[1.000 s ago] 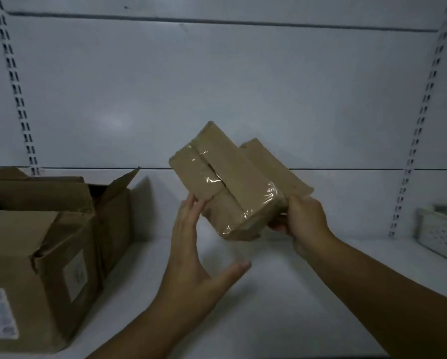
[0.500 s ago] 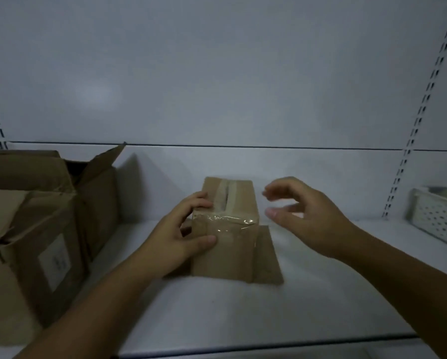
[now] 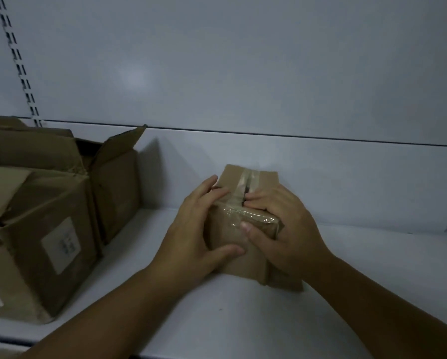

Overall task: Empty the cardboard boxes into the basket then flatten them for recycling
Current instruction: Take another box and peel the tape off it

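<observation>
A small brown cardboard box (image 3: 253,177) with clear tape along its top seam stands on the white shelf (image 3: 243,320) in the middle of the view. My left hand (image 3: 196,229) grips its left side, thumb across the front face. My right hand (image 3: 282,229) grips the right side, fingertips curled at the taped seam and thumb on the front. A loose flap lies flat at the box's lower right. The basket is out of view.
Two larger opened cardboard boxes stand at the left: one with a white label (image 3: 38,244) near the front edge, another (image 3: 116,182) behind it with a raised flap. A slotted upright (image 3: 17,60) runs up the back wall.
The box went from held in the air to standing on the shelf. My left hand took its left side, then my right hand closed on the top and right side.
</observation>
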Available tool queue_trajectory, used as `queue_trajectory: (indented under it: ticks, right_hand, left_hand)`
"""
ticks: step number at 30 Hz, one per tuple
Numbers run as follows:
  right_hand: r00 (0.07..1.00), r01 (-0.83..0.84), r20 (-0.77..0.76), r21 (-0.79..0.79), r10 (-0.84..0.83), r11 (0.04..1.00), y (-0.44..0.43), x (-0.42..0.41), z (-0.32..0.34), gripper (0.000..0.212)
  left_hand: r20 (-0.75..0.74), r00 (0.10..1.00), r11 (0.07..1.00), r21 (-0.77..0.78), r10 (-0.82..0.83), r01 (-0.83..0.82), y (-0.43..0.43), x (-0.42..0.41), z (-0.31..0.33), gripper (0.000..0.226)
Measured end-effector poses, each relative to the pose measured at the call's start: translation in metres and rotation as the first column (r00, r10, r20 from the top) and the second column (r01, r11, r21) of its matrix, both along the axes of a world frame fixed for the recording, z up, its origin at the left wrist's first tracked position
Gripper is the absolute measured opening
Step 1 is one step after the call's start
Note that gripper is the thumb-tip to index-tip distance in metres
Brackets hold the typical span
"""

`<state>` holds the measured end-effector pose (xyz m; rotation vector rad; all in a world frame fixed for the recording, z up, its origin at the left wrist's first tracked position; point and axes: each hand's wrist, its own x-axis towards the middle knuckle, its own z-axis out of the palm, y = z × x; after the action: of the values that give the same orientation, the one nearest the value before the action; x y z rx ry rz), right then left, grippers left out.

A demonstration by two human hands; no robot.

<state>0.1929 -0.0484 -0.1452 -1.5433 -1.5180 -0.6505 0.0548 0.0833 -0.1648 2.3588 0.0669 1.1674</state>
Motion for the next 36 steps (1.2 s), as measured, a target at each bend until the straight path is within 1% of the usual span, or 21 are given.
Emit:
queue_trajectory:
  ticks: [2, 3, 4, 6, 8, 10, 13, 16, 19, 21, 23, 25, 26, 27, 29, 31, 33, 34, 36]
  right_hand:
    - [1.0, 0.001, 0.018, 0.015, -0.002, 1.0, 0.001, -0.004, 0.001, 0.039]
    - [1.0, -0.004, 0.025, -0.003, 0.004, 1.0, 0.001, -0.008, 0.003, 0.047]
    - [1.0, -0.014, 0.019, -0.035, 0.015, 0.999, 0.0, -0.011, 0.004, 0.057]
    - [0.997, -0.069, -0.037, -0.109, 0.065, 0.992, -0.007, -0.01, 0.008, 0.074]
    - [0.989, -0.124, -0.098, -0.163, 0.109, 0.979, -0.017, -0.004, 0.013, 0.081]
    - [0.988, -0.143, -0.08, -0.184, 0.13, 0.972, -0.026, 0.002, 0.017, 0.074]
    - [0.982, -0.19, -0.015, -0.212, 0.191, 0.959, -0.038, 0.006, 0.018, 0.054]
    - [0.976, -0.214, -0.023, -0.252, 0.216, 0.944, -0.043, 0.006, 0.017, 0.053]
    - [0.974, -0.224, -0.04, -0.23, 0.221, 0.947, -0.039, 0.002, 0.015, 0.053]
    - [0.97, -0.242, -0.047, -0.207, 0.237, 0.948, -0.037, 0.001, 0.013, 0.05]
    - [0.965, -0.255, -0.113, -0.198, 0.237, 0.947, -0.038, 0.002, 0.013, 0.048]
    - [0.96, -0.253, -0.172, -0.199, 0.221, 0.947, -0.041, 0.003, 0.014, 0.047]
    - [0.958, -0.252, -0.188, -0.203, 0.215, 0.946, -0.041, 0.004, 0.014, 0.047]
    - [0.957, -0.253, -0.2, -0.207, 0.212, 0.945, -0.041, 0.005, 0.013, 0.046]
    - [0.954, -0.258, -0.212, -0.214, 0.213, 0.942, -0.041, 0.004, 0.012, 0.044]
    - [0.949, -0.267, -0.225, -0.21, 0.219, 0.941, -0.041, 0.002, 0.011, 0.043]
    - [0.95, -0.26, -0.229, -0.204, 0.212, 0.944, -0.041, -0.002, 0.01, 0.043]
    - [0.957, -0.237, -0.22, -0.205, 0.192, 0.95, -0.04, -0.005, 0.01, 0.046]
    - [0.982, -0.142, -0.154, -0.21, 0.111, 0.967, -0.035, -0.011, 0.01, 0.057]
  left_hand:
    - [0.051, 0.997, 0.987, 0.149, 0.055, -0.062, -0.004, 0.002, 0.001, 0.071]
    - [0.071, 0.995, 0.977, 0.201, 0.063, -0.076, -0.005, 0.002, 0.001, 0.065]
    - [0.08, 0.995, 0.975, 0.211, 0.057, -0.073, -0.006, 0.002, 0.002, 0.061]
    - [0.088, 0.996, 0.984, 0.17, 0.033, -0.047, -0.006, 0.0, 0.003, 0.058]
    - [0.117, 0.993, 0.982, 0.184, 0.019, -0.04, -0.004, -0.002, 0.004, 0.055]
    - [0.14, 0.99, 0.977, 0.21, -0.003, -0.026, -0.003, -0.004, 0.004, 0.051]
    - [0.143, 0.989, 0.973, 0.231, -0.036, 0.002, -0.004, -0.005, 0.003, 0.041]
    - [0.16, 0.986, 0.973, 0.231, -0.042, 0.004, -0.005, -0.008, 0.002, 0.034]
    - [0.17, 0.984, 0.979, 0.202, -0.051, 0.015, -0.005, -0.009, 0.003, 0.032]
    - [0.174, 0.984, 0.982, 0.186, -0.044, 0.011, -0.006, -0.01, 0.003, 0.035]
    - [0.192, 0.981, 0.982, 0.186, -0.032, -0.005, -0.006, -0.012, 0.003, 0.045]
    - [0.222, 0.975, 0.975, 0.218, -0.007, -0.043, -0.006, -0.014, 0.004, 0.06]
    - [0.238, 0.971, 0.966, 0.248, 0.007, -0.068, -0.006, -0.015, 0.005, 0.063]
    - [0.254, 0.967, 0.951, 0.292, 0.022, -0.098, -0.007, -0.016, 0.004, 0.062]
    - [0.284, 0.958, 0.912, 0.386, 0.028, -0.141, -0.008, -0.015, 0.003, 0.048]
    - [0.303, 0.953, 0.885, 0.445, -0.003, -0.139, -0.012, -0.013, 0.0, 0.029]
    - [0.314, 0.949, 0.88, 0.456, -0.022, -0.13, -0.014, -0.012, -0.001, 0.018]
    - [0.316, 0.949, 0.887, 0.444, -0.026, -0.124, -0.014, -0.012, 0.0, 0.015]
    - [0.299, 0.953, 0.908, 0.409, -0.044, -0.086, -0.013, -0.015, 0.004, 0.011]
